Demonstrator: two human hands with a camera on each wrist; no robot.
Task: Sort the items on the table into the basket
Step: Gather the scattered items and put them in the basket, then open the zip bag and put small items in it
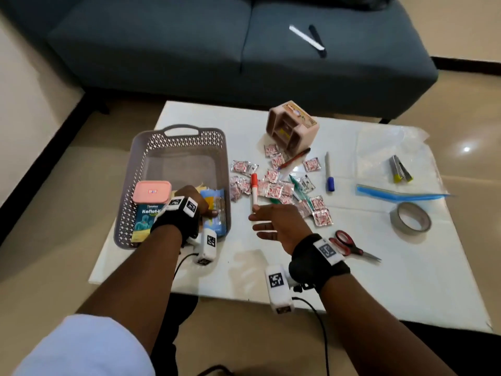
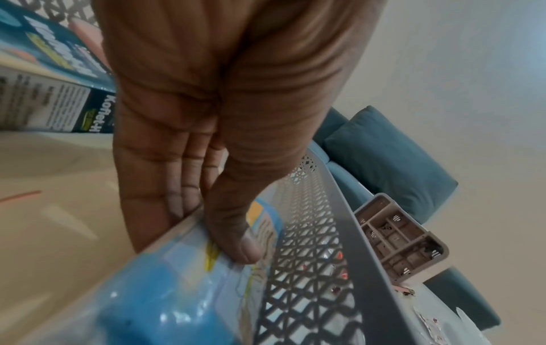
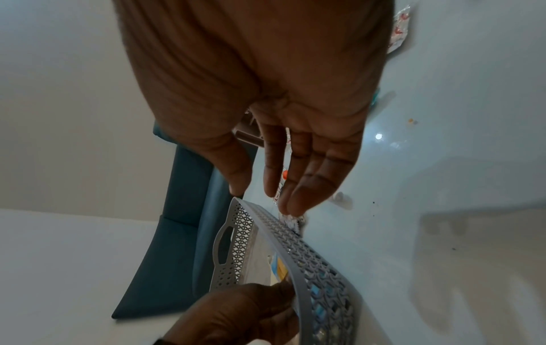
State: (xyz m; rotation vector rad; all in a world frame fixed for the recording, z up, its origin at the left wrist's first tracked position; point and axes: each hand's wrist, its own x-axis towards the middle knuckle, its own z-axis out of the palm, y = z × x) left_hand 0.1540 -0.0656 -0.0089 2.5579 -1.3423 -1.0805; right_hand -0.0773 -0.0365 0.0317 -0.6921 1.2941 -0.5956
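White counter (image 1: pixel 352 267) lies bare under our right hand (image 1: pixel 276 226), fingers spread loosely, holding nothing; sachets (image 1: pixel 273 189) lie just beyond. Our left hand (image 1: pixel 193 203) pinches a blue packet (image 2: pixel 183 275) inside the grey basket (image 1: pixel 127 191), against its right wall.

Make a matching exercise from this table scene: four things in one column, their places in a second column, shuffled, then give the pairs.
Things:
1. pink-lidded container
2. scissors
3. tape roll
4. red marker

Places:
A. just beyond the right hand's fingertips
B. inside the basket
C. on the table's right side, below the zip bag
D. beside the right wrist

Pairs: 1-B, 2-D, 3-C, 4-A
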